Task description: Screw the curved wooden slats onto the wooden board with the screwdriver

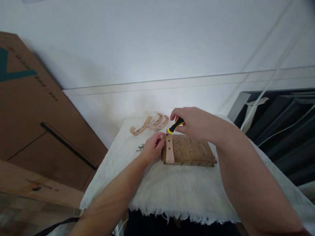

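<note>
My right hand [188, 121] is closed round the black-and-yellow handle of a screwdriver [176, 125], which slants down to the left. Its lower end meets the upper part of a pale wooden strip with holes [170, 153]. That strip lies across the left end of a brown wooden board [193, 149], whose surface is pitted with many holes. At the board's left edge, the fingers of my left hand [154, 146] are pinched together close to the screwdriver's tip; what they hold is too small to make out. Several screws [140, 147] lie just left of that hand.
Curved wooden hooks [149, 124] lie at the back of the table, on a white fringed cloth [179, 192]. A white wall [153, 53] rises behind. A large cardboard box [29, 105] stands at the left, and dark folded material [288, 134] is at the right.
</note>
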{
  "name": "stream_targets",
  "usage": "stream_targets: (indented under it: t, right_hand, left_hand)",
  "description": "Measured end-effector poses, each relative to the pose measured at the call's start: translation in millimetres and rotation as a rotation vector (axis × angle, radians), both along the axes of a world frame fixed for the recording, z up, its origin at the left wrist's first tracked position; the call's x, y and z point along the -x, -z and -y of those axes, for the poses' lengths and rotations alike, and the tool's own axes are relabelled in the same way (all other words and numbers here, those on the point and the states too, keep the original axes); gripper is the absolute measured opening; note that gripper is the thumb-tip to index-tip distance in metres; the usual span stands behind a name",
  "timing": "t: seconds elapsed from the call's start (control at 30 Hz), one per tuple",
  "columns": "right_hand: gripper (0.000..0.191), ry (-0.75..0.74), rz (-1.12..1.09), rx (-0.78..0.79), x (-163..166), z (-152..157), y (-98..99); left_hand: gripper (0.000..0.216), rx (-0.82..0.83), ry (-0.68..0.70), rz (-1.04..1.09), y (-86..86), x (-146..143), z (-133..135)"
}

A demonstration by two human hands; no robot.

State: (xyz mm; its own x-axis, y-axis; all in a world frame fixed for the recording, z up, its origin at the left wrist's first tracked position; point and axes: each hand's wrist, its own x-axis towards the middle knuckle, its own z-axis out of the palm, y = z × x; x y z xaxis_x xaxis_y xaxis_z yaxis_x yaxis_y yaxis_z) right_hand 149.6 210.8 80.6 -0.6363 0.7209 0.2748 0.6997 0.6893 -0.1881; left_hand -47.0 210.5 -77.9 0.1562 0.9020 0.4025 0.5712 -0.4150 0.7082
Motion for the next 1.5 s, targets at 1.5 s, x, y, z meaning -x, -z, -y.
stream_targets:
  t: [1.5]
  right_hand:
    - [0.042, 0.293, 0.553, 0.320, 27.2, -61.5, 66.7]
  left_hand:
    - [0.029, -0.186, 0.091, -0.217, 10.0, -1.2, -3.2]
